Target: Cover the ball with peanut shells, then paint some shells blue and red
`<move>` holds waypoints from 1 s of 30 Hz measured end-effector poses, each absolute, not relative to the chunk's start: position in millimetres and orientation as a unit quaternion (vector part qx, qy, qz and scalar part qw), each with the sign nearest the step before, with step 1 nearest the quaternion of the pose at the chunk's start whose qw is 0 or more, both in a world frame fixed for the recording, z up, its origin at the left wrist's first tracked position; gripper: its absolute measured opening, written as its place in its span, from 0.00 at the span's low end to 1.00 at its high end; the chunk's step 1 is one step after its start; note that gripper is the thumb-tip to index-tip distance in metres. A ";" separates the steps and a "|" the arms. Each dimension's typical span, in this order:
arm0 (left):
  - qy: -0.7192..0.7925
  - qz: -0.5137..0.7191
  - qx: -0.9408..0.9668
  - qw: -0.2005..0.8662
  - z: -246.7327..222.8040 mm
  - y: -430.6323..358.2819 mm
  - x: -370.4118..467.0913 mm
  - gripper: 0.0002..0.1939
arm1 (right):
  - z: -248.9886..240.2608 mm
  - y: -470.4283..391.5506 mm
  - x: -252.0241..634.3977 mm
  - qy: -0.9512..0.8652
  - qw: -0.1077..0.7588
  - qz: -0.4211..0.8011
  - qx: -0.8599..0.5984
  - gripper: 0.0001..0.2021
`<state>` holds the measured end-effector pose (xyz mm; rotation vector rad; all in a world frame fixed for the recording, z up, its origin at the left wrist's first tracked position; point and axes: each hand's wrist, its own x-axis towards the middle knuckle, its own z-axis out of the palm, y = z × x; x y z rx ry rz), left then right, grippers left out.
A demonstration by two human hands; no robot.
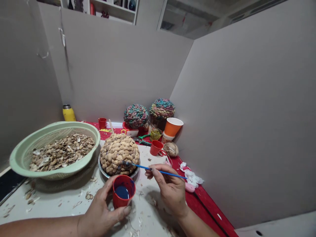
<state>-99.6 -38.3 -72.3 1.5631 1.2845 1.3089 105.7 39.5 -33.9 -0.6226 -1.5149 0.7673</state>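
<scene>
My left hand (102, 209) is wrapped round a small red cup (124, 202) with dark blue liquid inside. Between the fingers of my right hand (170, 191) is a thin blue paintbrush (161, 171). Its dark bristles reach the lower front of a ball covered in peanut shells (120, 150), and they seem to touch it. The ball is mostly bare tan, with some dark bluish spots low down near the bristles. It rests in a shallow metal bowl (101, 169) just beyond the cup.
A green colander (18, 161) full of shells stands left. Behind are two painted shell balls (136, 116), a yellow bottle (68, 113), an orange paper cup (173, 127), another red cup (156, 148), and a twine ball (171, 149). Grey panels (247, 115) enclose the table.
</scene>
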 end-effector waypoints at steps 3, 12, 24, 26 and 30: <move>0.502 0.500 0.610 0.354 -69.7 -38.8 -99.1 0.31 | -38.1 39.3 107.6 -0.679 0.602 0.327 -0.266 0.05; 0.504 0.486 0.619 0.355 -68.9 -39.0 -99.9 0.31 | -35.5 38.5 107.4 -0.699 0.563 0.332 -0.291 0.05; 0.510 0.474 0.629 0.345 -67.1 -39.3 -100.3 0.31 | -32.2 38.9 109.6 -0.703 0.593 0.291 -0.266 0.08; 0.512 0.474 0.627 0.346 -66.5 -38.9 -100.1 0.31 | -32.4 39.6 112.2 -0.695 0.603 0.284 -0.268 0.08; 0.511 0.475 0.630 0.341 -66.2 -38.5 -99.9 0.31 | -30.5 40.2 114.0 -0.695 0.611 0.287 -0.249 0.07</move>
